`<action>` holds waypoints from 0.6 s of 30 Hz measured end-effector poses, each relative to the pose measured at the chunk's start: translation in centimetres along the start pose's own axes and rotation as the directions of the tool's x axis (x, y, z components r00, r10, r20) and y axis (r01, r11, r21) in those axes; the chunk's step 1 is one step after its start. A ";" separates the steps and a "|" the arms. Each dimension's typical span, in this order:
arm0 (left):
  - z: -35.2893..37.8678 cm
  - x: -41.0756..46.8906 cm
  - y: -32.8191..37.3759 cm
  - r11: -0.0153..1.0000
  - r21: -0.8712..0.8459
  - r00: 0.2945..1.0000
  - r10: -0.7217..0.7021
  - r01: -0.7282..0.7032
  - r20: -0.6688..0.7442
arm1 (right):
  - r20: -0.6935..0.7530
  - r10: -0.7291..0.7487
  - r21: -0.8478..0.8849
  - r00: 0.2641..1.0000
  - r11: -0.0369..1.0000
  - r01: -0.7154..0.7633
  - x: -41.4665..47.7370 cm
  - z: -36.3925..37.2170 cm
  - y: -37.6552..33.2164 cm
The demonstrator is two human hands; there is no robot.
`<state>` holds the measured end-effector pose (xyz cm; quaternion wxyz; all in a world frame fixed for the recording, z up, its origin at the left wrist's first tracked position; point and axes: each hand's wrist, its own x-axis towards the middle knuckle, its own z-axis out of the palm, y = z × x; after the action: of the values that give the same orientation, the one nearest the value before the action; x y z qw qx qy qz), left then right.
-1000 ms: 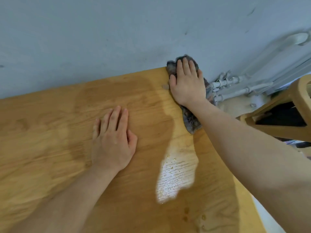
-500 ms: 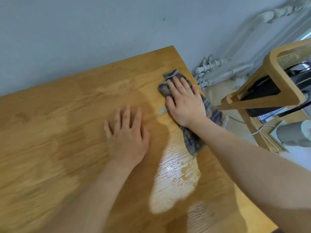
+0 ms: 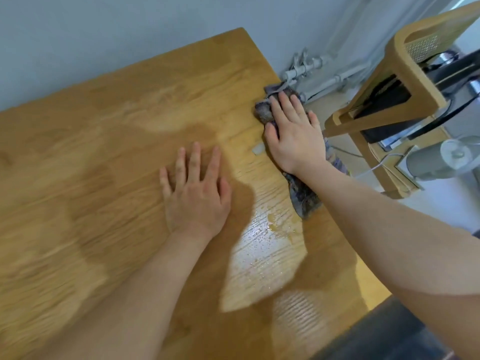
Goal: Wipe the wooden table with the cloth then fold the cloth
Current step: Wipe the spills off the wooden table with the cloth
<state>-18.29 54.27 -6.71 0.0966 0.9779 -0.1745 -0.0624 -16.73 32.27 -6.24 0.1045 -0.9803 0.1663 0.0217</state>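
Right hand (image 3: 296,137), fingers straight, presses cloth (image 3: 304,196) at table (image 3: 104,152) edge beside chair (image 3: 405,74); left hand (image 3: 197,193) rests flat, fingers spread, holding nothing.

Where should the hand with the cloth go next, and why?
Probably drag the cloth toward the person: the right hand presses it flat near the right edge of the wooden table, and wet droplets glisten just nearer, unwiped.

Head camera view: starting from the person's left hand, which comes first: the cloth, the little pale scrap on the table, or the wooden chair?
1. The pale scrap, on the table just right of the left hand, ahead of its thumb.
2. The cloth, farther right along the table's edge, pressed under the right hand.
3. The wooden chair, off the table altogether, at far right.
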 end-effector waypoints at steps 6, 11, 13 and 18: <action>-0.3 -0.4 0.3 1.000 -0.007 1.000 0.020 -0.020 -0.004 | -0.051 0.028 0.021 0.998 0.999 -0.027 -7.8 2.1 -5.0; -0.2 -0.4 -0.3 0.998 -0.032 0.998 0.055 -0.055 -0.013 | -0.006 -0.140 0.030 0.990 0.990 0.140 -13.1 3.2 -7.4; -0.1 -0.4 -0.3 0.995 -0.056 0.996 0.077 -0.079 -0.047 | -0.028 -0.118 0.009 0.993 0.993 0.119 -12.1 2.8 -4.9; 0.3 -5.7 -1.5 0.979 -0.001 0.979 0.203 -0.203 -0.007 | -0.081 0.274 0.002 0.958 0.962 -0.274 -8.3 1.5 -1.1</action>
<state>-23.10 57.61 -6.78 0.1038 0.9551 -0.2731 -0.0490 -24.17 36.27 -6.81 0.0893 -0.9484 0.3044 -0.0030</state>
